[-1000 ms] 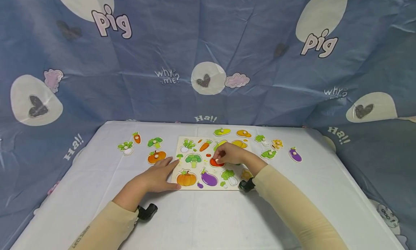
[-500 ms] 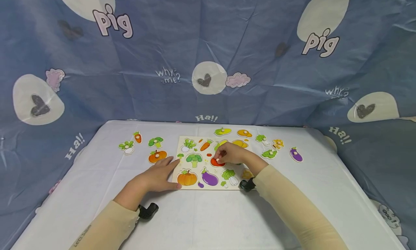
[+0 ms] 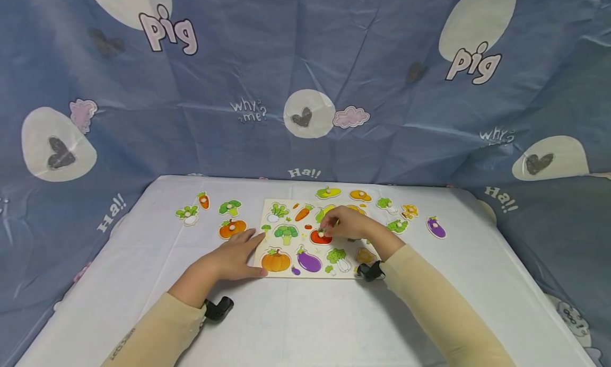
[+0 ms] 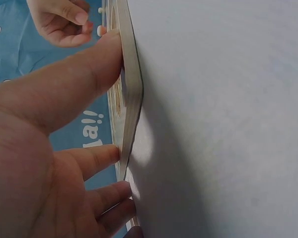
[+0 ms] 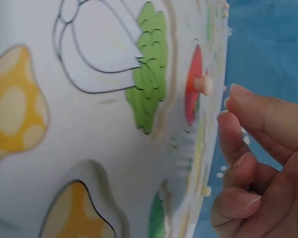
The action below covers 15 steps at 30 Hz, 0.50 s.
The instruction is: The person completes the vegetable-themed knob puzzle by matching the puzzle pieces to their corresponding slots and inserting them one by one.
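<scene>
On the table lies a wooden vegetable puzzle board. A red tomato piece sits in its middle. My right hand hovers just above the tomato. In the right wrist view its fingertips are bent loosely and apart from the tomato's knob, holding nothing. My left hand rests at the board's left edge, thumb on the front corner and fingers spread along the side. The left wrist view shows the thumb against the board's edge.
Left of the board lie a radish, carrot, broccoli and pumpkin piece. Behind it are a yellow-green piece and a yellow-orange one. To the right are several more, including an eggplant piece.
My right hand has let go of the tomato's knob and lifted slightly up and to the right. The tomato stays on the board. My left hand keeps its place.
</scene>
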### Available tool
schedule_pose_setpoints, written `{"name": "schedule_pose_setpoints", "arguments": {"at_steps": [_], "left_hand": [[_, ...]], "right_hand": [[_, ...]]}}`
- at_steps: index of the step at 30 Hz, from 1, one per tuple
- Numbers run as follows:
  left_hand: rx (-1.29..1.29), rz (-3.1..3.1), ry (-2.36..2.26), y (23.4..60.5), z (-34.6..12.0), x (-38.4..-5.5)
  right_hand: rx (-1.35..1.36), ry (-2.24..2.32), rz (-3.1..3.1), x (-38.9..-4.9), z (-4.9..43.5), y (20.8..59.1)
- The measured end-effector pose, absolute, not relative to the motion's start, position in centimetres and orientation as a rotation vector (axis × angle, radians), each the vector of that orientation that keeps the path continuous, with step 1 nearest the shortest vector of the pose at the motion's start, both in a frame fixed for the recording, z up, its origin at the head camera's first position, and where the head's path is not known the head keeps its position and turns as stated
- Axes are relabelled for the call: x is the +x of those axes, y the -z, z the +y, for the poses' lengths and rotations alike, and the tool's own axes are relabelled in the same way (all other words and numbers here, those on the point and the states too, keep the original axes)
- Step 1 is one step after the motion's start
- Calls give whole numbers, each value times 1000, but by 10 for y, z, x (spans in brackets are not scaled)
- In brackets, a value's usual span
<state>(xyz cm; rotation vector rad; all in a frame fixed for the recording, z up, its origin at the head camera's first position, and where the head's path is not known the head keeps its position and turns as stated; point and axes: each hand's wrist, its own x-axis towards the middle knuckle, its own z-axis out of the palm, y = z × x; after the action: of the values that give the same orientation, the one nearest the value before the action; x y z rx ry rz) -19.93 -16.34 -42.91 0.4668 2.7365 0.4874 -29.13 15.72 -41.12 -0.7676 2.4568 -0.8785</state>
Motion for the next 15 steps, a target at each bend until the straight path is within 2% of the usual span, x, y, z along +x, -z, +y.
{"name": "schedule_pose_setpoints", "arguments": {"at_steps": [15], "left_hand": [[464, 2730, -489, 429, -163, -199]], "right_hand": [[-716, 898, 2545, -276, 182, 387]]}}
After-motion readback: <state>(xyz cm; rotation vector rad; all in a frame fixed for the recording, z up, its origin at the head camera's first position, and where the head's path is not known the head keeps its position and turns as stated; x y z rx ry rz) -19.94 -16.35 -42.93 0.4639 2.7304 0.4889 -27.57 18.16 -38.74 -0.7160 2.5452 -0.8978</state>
